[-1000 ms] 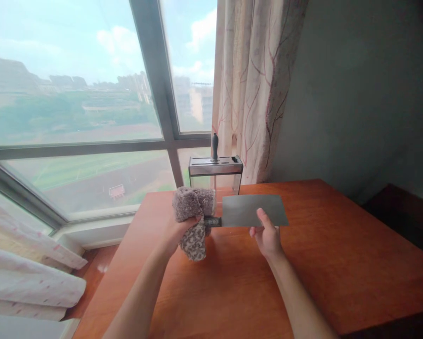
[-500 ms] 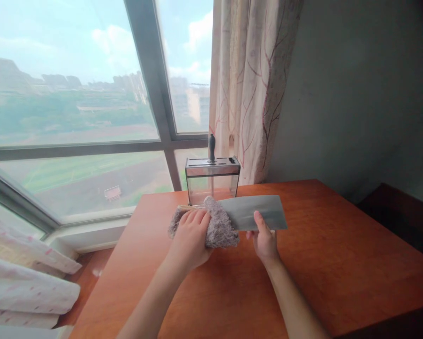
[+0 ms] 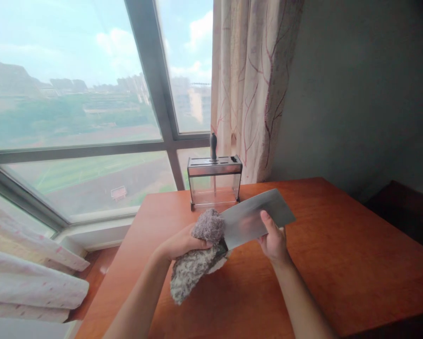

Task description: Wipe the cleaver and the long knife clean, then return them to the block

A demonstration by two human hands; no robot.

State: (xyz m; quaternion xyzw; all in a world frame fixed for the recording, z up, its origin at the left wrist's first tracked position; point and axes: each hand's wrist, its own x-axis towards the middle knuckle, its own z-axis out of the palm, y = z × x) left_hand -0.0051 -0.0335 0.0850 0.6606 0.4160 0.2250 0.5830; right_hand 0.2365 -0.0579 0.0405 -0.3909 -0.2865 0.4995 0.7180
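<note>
Tilted now, with the cleaver (image 3: 255, 218) rising at its far right corner where half a second ago it lay level, and the cloth (image 3: 197, 256) slid back off the blade toward the handle end. Nearest to the viewer, hanging just left of the cleaver: a loose grey tail of cloth, drooping over the table (image 3: 338, 263). Gripping the cloth's bunched upper part at the cleaver's handle end: the left hand (image 3: 181, 243), fingers curled shut around the fabric, handle itself mostly hidden beneath. Running from that hand up and to the right: the blade's long axis, broad flat facing the viewer. Pinching the blade's lower edge right of the cloth: the right hand (image 3: 274, 238), thumb pressed on the near face, other fingers behind and out of sight. Standing beyond the cleaver, at the table's far edge: a knife block (image 3: 214, 181) with one dark handle poking up. Hanging farther back, up and right of the cleaver: a patterned curtain (image 3: 253, 84) beside the window (image 3: 73, 108).
</note>
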